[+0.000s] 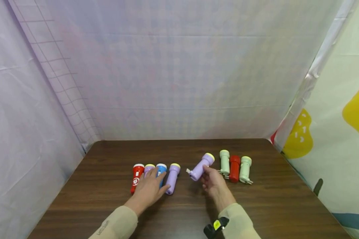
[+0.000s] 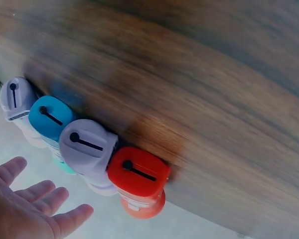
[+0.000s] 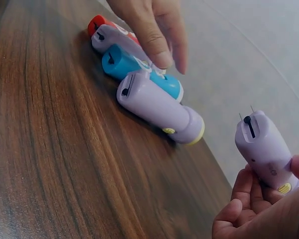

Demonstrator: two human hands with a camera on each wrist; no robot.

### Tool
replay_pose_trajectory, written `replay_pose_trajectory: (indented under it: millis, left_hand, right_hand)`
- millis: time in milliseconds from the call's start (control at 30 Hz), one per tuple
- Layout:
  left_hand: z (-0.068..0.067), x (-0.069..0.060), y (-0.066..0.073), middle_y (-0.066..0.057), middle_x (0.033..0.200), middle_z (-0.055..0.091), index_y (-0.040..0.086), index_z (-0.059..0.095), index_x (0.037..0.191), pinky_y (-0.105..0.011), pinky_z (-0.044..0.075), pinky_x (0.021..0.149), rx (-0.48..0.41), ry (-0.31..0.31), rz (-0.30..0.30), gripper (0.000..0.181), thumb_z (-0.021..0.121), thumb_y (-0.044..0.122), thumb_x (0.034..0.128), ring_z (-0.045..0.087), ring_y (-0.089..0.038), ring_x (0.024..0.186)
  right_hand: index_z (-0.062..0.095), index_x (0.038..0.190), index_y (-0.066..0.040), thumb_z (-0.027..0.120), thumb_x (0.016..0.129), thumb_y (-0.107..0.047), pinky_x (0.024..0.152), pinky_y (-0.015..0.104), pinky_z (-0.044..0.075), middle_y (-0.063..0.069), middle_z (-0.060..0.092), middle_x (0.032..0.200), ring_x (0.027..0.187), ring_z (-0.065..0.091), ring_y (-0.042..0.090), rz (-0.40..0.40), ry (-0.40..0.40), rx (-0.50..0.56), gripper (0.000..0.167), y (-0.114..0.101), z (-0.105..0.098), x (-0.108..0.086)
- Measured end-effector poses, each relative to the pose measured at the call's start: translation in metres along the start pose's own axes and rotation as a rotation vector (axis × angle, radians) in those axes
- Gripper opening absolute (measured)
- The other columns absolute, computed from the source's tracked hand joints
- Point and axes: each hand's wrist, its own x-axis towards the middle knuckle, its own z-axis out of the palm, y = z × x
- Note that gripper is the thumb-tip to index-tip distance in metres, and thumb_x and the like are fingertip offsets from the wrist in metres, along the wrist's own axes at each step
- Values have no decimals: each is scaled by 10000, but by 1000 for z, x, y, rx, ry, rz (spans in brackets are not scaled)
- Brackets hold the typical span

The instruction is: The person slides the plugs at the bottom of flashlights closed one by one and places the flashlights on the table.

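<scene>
My right hand [image 1: 214,182] holds a purple flashlight [image 1: 201,167] with a yellow rim above the table, tilted, its metal plug prongs folded out at the tail; the right wrist view shows the thumb and fingers around its body. My left hand [image 1: 149,187], fingers spread, hovers over a row of flashlights: a red one [image 2: 137,172] with a white emblem, a purple one [image 2: 87,149], a blue one [image 2: 51,118] and another purple one [image 1: 173,177]. The hand hides part of the row in the head view. No prongs stick out from these tails in the left wrist view.
To the right lie a pale green flashlight [image 1: 224,161], a red flashlight [image 1: 234,167] and a second pale green flashlight [image 1: 245,169], with prongs out. The brown wooden table [image 1: 113,152] ends at a pale curtain [image 1: 179,83] behind.
</scene>
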Motion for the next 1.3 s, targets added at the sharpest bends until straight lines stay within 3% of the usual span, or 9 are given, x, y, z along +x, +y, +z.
replay_pose_trajectory:
  millis: [767,1000,1300]
  left_hand:
    - [-7,12,23,-198,1247,623,98,711,1175,-537,481,910,-154,203,98,436,719,424,885,592,-360,1158]
    - [-11,14,31,-158,1191,650,128,742,1118,-496,507,858,-151,278,90,410,737,446,860,631,-329,1072]
    - [-10,16,37,-100,1153,667,126,742,1102,-453,519,826,-128,302,49,421,766,450,835,641,-282,1022]
  right_hand:
    - [604,1012,-108,601,975,-237,593,239,343,-23,715,825,767,645,96,-20,15,-38,134,6,17,-4]
    - [604,1010,-101,626,961,-232,590,231,356,-8,718,834,775,643,100,-18,2,-35,142,4,26,-8]
    - [626,940,-120,613,968,-219,578,226,349,-17,719,801,750,647,94,-15,-20,-32,104,8,33,-10]
